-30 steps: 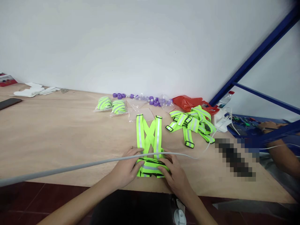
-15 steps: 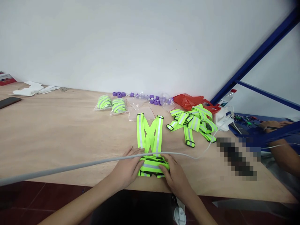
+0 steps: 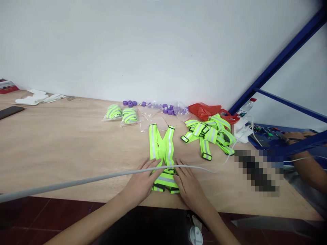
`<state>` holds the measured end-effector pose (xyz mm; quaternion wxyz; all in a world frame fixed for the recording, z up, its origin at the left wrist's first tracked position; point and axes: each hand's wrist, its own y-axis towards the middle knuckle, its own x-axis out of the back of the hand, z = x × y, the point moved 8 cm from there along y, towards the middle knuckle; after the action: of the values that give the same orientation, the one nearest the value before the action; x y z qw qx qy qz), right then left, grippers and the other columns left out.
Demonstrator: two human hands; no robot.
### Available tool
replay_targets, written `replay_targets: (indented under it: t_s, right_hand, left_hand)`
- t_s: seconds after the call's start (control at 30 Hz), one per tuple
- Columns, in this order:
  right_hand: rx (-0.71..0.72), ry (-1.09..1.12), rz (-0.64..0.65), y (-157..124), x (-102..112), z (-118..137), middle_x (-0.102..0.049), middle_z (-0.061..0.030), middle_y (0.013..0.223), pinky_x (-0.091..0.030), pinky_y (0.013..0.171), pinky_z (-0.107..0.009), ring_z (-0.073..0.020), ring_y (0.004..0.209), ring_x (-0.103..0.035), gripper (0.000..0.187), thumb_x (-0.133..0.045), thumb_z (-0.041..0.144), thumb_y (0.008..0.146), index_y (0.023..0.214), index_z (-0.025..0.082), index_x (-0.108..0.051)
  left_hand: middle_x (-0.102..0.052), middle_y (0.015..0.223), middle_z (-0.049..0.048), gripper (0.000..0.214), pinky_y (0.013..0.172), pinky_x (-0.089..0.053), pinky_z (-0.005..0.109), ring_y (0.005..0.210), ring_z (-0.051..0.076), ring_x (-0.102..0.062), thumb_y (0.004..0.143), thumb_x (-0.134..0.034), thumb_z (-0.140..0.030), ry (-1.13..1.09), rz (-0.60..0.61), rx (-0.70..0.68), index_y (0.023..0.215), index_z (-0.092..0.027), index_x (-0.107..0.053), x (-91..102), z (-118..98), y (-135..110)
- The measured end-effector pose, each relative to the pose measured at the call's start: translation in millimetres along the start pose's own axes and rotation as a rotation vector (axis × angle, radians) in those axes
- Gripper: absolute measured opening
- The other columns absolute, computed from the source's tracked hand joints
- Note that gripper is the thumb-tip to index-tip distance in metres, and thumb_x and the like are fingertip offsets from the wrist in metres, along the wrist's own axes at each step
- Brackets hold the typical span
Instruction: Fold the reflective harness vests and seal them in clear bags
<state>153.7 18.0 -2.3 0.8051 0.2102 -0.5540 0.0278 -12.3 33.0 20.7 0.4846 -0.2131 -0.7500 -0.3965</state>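
A neon-yellow reflective vest [image 3: 163,146] lies on the wooden table [image 3: 63,146] right in front of me, its lower part folded up and its two straps crossing and reaching away. My left hand [image 3: 141,182] rests flat against the left side of the folded part, fingers stretched out. My right hand [image 3: 190,187] lies flat against the right side, fingers also extended. Both hands touch the vest and press it between them. A grey cable [image 3: 76,182] runs across in front of my hands.
A loose pile of vests [image 3: 209,134] lies to the right, with two bagged vests [image 3: 122,115], purple rings [image 3: 129,103] and a red bag [image 3: 204,109] behind. A phone [image 3: 10,111] lies far left. Another person's arm [image 3: 304,166] and a blue frame [image 3: 281,58] are at the right.
My hands have slid inward and forward along the vest's folded part. The straps now lie closer together, so the vest looks narrower.
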Motion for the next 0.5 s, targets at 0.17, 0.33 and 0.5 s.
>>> replay_targets:
  t_s: [0.17, 0.33, 0.5]
  right_hand:
    - [0.029, -0.038, -0.031, -0.7, 2.3, 11.8, -0.043, -0.0207, 0.159, -0.051, 0.109, -0.053, -0.0313, 0.149, -0.037, 0.057, -0.038, 0.02, 0.104, 0.16, 0.012, -0.029]
    - [0.214, 0.036, 0.094, 1.0, 1.5, 26.4, -0.054, -0.0149, 0.151, -0.048, 0.114, -0.046, -0.025, 0.144, -0.047, 0.054, -0.036, 0.01, 0.099, 0.152, 0.015, -0.047]
    - [0.16, 0.084, 0.237, 1.4, 6.7, 23.3, -0.049, -0.0151, 0.156, -0.042, 0.118, -0.049, -0.0286, 0.145, -0.045, 0.073, -0.065, 0.043, 0.095, 0.158, 0.017, -0.037]
  left_hand:
    - [-0.064, 0.139, 0.0099, 0.058, 0.117, -0.039, 0.051, 0.13, 0.027, -0.057, 0.083, -0.043, 0.007, -0.006, 0.031, -0.132, 0.134, -0.017, -0.058, 4.4, -14.0, -0.5]
    - [-0.053, 0.152, 0.0146, 0.045, 0.113, -0.045, 0.046, 0.135, 0.029, -0.054, 0.097, -0.048, -0.012, -0.078, 0.133, -0.117, 0.141, -0.014, -0.054, 6.0, -15.1, -7.6]
    - [-0.046, 0.157, 0.0145, 0.063, 0.116, -0.04, 0.049, 0.144, 0.033, -0.044, 0.099, -0.061, -0.039, -0.175, 0.205, -0.039, 0.154, -0.02, -0.04, 4.7, -13.1, -14.5]
